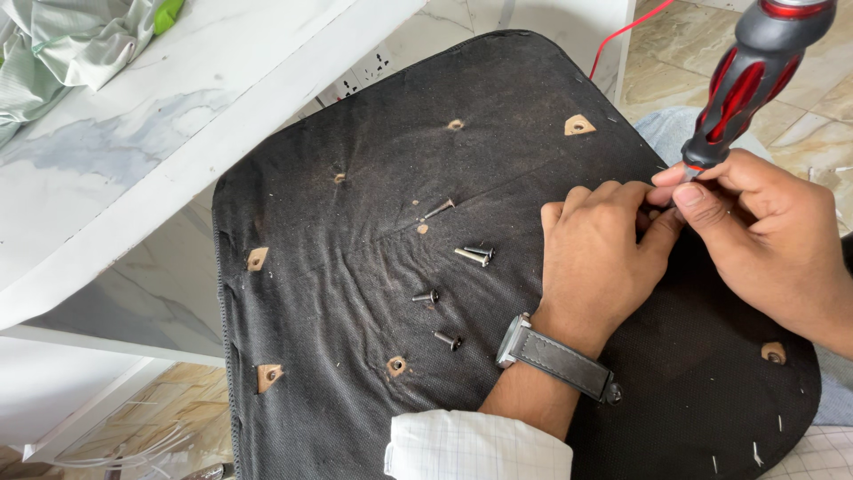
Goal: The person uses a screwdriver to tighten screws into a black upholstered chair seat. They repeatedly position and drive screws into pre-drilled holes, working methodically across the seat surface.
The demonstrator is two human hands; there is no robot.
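Observation:
An upturned chair seat (355,293) covered in black fabric lies in front of me, with several holes showing wood. My right hand (773,240) grips a screwdriver with a red and black handle (746,80), held nearly upright over the seat's right side. My left hand (604,258), with a grey-strapped watch on its wrist, rests on the fabric with fingertips pinched at the screwdriver's tip; what they pinch is hidden. Several loose dark screws (475,255) lie on the fabric to the left of my left hand.
A white marble-patterned tabletop (133,151) runs along the upper left, with crumpled pale green cloth (62,44) on it. A red cable (631,27) crosses the tiled floor (817,116) at the upper right.

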